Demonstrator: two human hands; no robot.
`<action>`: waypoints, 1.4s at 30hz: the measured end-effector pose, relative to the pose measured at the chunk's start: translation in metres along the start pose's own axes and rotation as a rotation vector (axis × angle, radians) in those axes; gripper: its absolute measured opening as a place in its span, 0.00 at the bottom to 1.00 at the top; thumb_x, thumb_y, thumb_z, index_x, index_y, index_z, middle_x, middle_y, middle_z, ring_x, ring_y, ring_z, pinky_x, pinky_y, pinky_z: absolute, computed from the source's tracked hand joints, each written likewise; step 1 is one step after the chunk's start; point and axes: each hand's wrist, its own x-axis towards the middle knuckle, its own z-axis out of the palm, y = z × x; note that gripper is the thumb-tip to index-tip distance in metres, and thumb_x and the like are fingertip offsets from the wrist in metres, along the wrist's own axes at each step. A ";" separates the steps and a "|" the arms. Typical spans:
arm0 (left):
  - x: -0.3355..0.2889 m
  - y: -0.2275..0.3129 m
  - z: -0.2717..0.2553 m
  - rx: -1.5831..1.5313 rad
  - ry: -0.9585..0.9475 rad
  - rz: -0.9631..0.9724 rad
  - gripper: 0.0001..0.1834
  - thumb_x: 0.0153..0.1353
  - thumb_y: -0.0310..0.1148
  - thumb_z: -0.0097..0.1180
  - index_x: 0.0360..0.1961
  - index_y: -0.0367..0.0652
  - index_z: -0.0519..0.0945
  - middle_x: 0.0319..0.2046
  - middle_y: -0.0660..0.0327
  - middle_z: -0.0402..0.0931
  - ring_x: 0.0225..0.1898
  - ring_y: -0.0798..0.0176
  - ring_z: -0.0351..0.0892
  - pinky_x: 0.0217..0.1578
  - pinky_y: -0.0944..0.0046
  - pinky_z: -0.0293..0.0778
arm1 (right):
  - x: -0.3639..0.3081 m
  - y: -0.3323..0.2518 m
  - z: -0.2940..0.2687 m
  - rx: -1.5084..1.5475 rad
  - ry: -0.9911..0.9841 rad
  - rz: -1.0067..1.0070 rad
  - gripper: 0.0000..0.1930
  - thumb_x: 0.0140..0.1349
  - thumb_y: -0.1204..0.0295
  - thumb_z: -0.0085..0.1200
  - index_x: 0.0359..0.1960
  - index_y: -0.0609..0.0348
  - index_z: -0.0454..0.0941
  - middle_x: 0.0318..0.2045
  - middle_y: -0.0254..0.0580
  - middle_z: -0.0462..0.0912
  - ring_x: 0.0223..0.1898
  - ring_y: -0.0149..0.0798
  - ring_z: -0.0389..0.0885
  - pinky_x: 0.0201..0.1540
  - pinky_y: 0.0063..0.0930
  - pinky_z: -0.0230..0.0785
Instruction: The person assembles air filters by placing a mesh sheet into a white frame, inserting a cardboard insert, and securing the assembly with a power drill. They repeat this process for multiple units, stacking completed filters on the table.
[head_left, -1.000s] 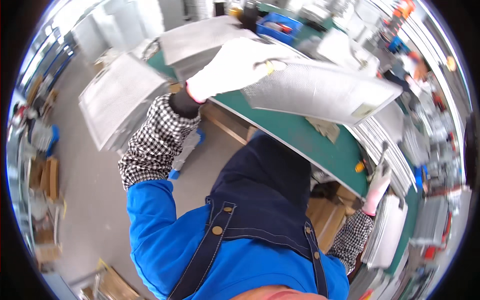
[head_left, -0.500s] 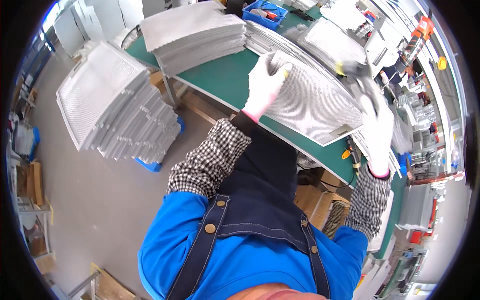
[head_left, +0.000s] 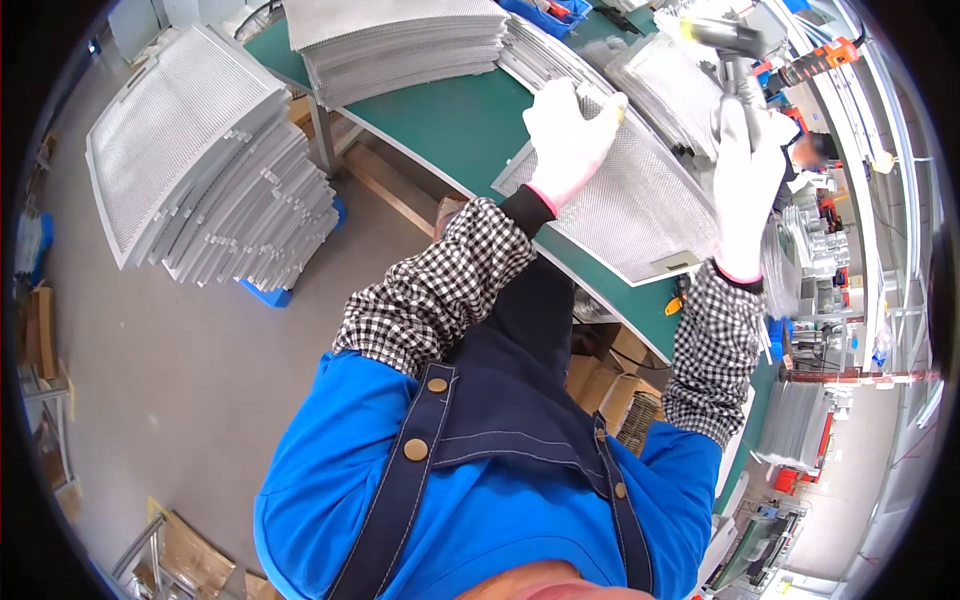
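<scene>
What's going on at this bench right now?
A person in white gloves works at a green bench. The left hand presses down on a metal mesh filter panel lying flat on the bench, while the right hand grips a hanging power tool over the panel's far edge. A stack of similar panels sits on the bench, and another stack stands on the floor to the left.

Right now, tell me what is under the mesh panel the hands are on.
The mesh panel lies flat on the green table, left hand on its far edge. The right hand grips a grey tool above it. Anything beneath the panel is covered.
</scene>
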 end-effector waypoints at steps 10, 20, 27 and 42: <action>-0.008 -0.003 -0.004 0.186 0.099 0.204 0.26 0.62 0.49 0.64 0.43 0.34 0.74 0.38 0.44 0.76 0.38 0.43 0.77 0.41 0.48 0.72 | -0.004 0.023 0.022 -0.230 0.009 -0.330 0.17 0.63 0.72 0.58 0.55 0.54 0.81 0.44 0.39 0.85 0.38 0.41 0.83 0.40 0.37 0.76; 0.009 -0.004 -0.021 0.014 -0.245 0.068 0.26 0.61 0.51 0.65 0.42 0.35 0.76 0.37 0.48 0.78 0.39 0.47 0.79 0.41 0.53 0.73 | -0.037 0.008 -0.027 -0.051 -0.007 0.129 0.17 0.70 0.68 0.55 0.58 0.60 0.80 0.47 0.46 0.87 0.32 0.33 0.84 0.38 0.25 0.75; 0.026 0.005 -0.062 -0.206 -0.682 -0.051 0.15 0.70 0.36 0.59 0.51 0.36 0.80 0.38 0.65 0.82 0.40 0.74 0.77 0.44 0.69 0.74 | -0.139 0.061 -0.060 0.181 0.126 0.645 0.18 0.73 0.70 0.51 0.60 0.62 0.78 0.31 0.36 0.80 0.25 0.23 0.66 0.29 0.21 0.63; 0.019 0.013 -0.083 -0.366 -1.177 0.080 0.54 0.51 0.75 0.60 0.66 0.41 0.70 0.69 0.44 0.63 0.70 0.48 0.63 0.68 0.50 0.61 | -0.310 0.151 0.023 -0.114 -0.165 0.869 0.21 0.68 0.76 0.45 0.62 0.60 0.75 0.56 0.57 0.80 0.58 0.57 0.78 0.62 0.43 0.69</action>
